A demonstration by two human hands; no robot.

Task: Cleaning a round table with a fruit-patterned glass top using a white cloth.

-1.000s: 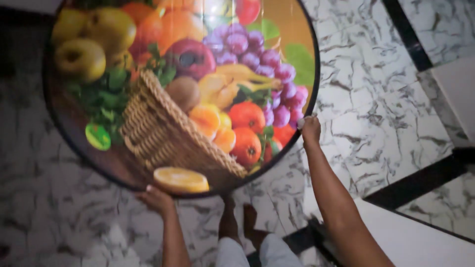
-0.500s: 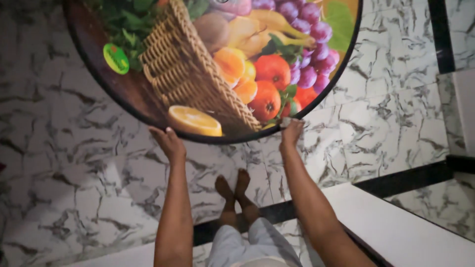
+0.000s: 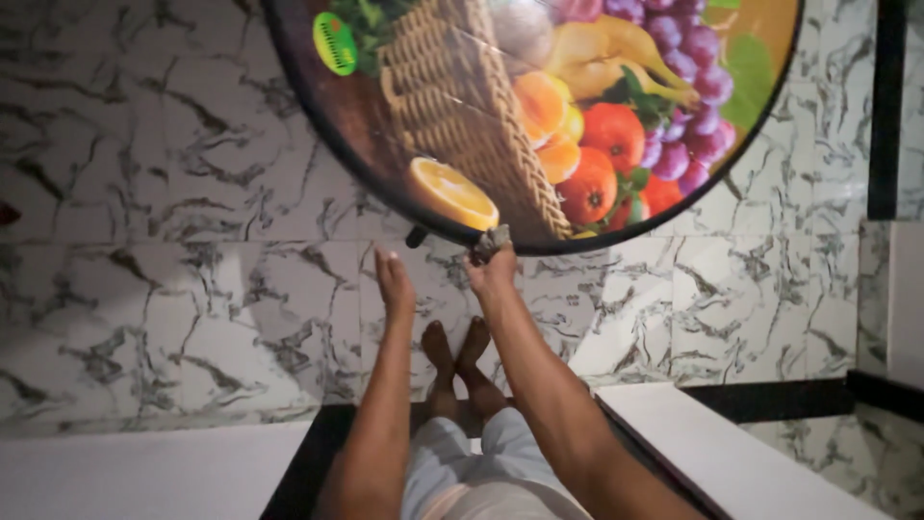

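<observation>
At the bottom centre of the frame are my legs in pale shorts (image 3: 481,467), and just above them my bare feet (image 3: 457,351) stand side by side on the marble floor (image 3: 173,241), which is white with grey veins. A black strip (image 3: 770,393) crosses the floor at lower right, and a plain white slab (image 3: 731,453) lies beside it; another white slab (image 3: 144,472) fills the lower left corner.

My two forearms run up from the bottom edge toward the middle of the frame. My left hand (image 3: 395,281) is flat and released, fingers straight and together, pointing up toward the tabletop's rim but apart from it, grasping nothing. My right hand (image 3: 493,270), just to its right, reaches the rim at the lowest point of the tabletop; its fingers are closed on the edge there, with a small greyish scrap (image 3: 489,241) caught at the fingertips. I cannot tell what the scrap is.

The round tabletop (image 3: 385,144) fills the upper centre and upper right, tilted, its top cut off by the frame. It has a dark rim and a glossy printed picture of a wicker basket with an orange half, tomatoes, grapes and bananas. A small dark stub (image 3: 416,237) pokes out below the rim, near my left hand.
</observation>
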